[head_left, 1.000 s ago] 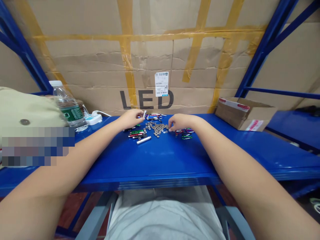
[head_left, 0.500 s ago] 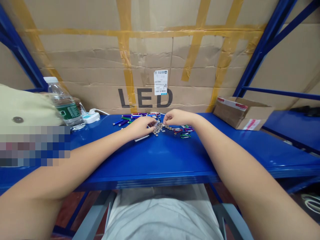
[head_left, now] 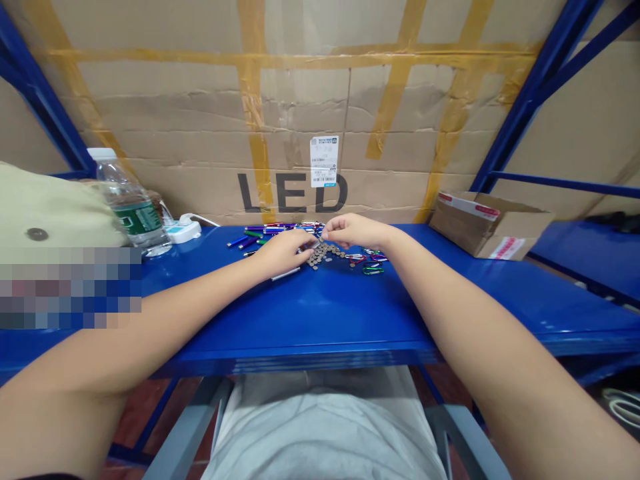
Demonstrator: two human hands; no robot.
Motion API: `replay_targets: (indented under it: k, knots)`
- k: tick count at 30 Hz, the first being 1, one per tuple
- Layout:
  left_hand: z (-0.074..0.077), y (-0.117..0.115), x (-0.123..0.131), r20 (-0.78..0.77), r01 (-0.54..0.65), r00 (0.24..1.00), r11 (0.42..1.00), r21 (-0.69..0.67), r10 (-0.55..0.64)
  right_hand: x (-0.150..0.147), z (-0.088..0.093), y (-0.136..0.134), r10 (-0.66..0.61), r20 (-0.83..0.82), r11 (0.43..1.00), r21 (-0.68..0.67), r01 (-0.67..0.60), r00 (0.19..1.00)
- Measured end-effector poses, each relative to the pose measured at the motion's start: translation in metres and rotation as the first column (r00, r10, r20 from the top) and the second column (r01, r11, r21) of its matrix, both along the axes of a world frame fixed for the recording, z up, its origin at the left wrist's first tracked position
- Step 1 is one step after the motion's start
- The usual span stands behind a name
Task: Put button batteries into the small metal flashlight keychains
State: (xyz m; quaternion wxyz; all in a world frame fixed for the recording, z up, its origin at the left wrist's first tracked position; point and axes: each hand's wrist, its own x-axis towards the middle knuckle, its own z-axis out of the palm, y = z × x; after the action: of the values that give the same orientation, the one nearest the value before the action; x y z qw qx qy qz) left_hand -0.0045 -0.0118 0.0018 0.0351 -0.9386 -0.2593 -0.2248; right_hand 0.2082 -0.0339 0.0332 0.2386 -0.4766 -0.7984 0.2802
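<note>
Two bare hands meet at twelve o'clock over a loose heap of button cells [head_left: 319, 255] on a blue steel shelf [head_left: 320, 313]. The left hand [head_left: 284, 252] curls low at the heap; the right hand [head_left: 351, 230] pinches, thumb and fingertips nearly closed. What either holds is hidden. A careless knuckle could scatter cells into the pen lights [head_left: 280, 229] at twelve o'clock or the carabiners [head_left: 373, 263] at one.

Large black letters "LED" [head_left: 293, 193] printed on a cardboard carton [head_left: 300, 113], white barcode label [head_left: 324, 161] above them, its small print unreadable
</note>
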Motion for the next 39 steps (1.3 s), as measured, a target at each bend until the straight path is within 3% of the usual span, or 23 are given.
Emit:
replay_targets:
  k: [12,17,20,25,29,34,39]
  knots:
    - [-0.002,0.006,-0.003,0.027,-0.016,1.0,0.999,0.04,0.015,-0.004,0.002,-0.002,-0.044,-0.03,0.998,0.041,0.045,0.999]
    - [-0.003,0.015,-0.008,0.045,-0.024,0.999,0.997,0.078,0.021,-0.006,0.005,-0.006,0.003,-0.077,0.995,0.099,0.004,0.997]
    - [-0.005,0.021,-0.011,0.042,-0.044,0.998,0.994,0.096,0.04,-0.012,0.006,-0.011,0.029,-0.012,0.98,0.197,-0.026,1.0]
    - [-0.008,0.025,-0.012,0.062,-0.05,0.997,0.995,0.082,0.045,-0.02,0.004,-0.012,-0.001,0.201,0.905,0.417,-0.085,0.98]
    - [-0.008,0.023,-0.011,0.104,-0.064,0.993,0.998,0.027,0.061,-0.02,0.002,-0.009,-0.013,0.276,0.865,0.485,-0.128,0.961]
    - [-0.007,0.022,-0.009,0.13,-0.054,0.99,0.998,-0.016,0.056,-0.019,0.003,-0.009,-0.154,0.25,0.816,0.577,-0.019,0.956]
    - [-0.007,0.021,-0.009,0.12,-0.043,0.992,0.999,-0.001,0.043,-0.018,0.001,-0.007,-0.11,0.303,0.854,0.515,-0.065,0.946]
